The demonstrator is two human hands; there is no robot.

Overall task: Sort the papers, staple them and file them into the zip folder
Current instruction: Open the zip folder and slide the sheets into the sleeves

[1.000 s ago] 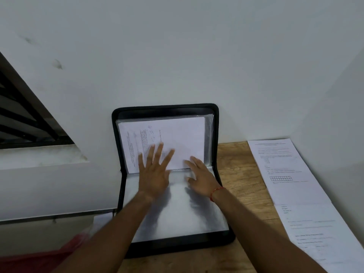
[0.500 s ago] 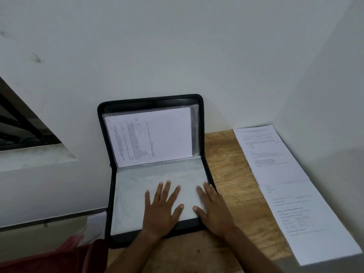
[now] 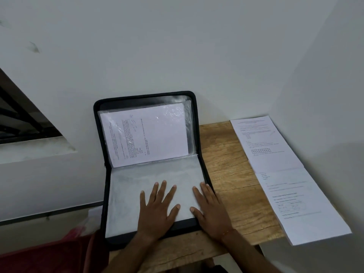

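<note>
A black zip folder [image 3: 202,154] lies open on the wooden table [image 3: 222,164], its upper half leaning on the wall. A printed paper [image 3: 163,133] sits in a clear sleeve in that upper half. The lower half shows an empty clear sleeve [image 3: 149,174]. My left hand [image 3: 157,209] rests flat on the lower sleeve with fingers spread. My right hand [image 3: 211,209] lies flat across the folder's lower right corner and the table. Two more printed papers lie at the right: one far [image 3: 264,142], one near [image 3: 299,203].
White walls close in behind and to the right. A barred window [image 3: 17,119] with a ledge is at the left. Red cloth [image 3: 45,257] shows at the bottom left. The table's front edge is close to me.
Both hands slid down from the filed paper and the folder's spine to the lower sleeve near its front edge. Between half a second ago and now they stay put.
</note>
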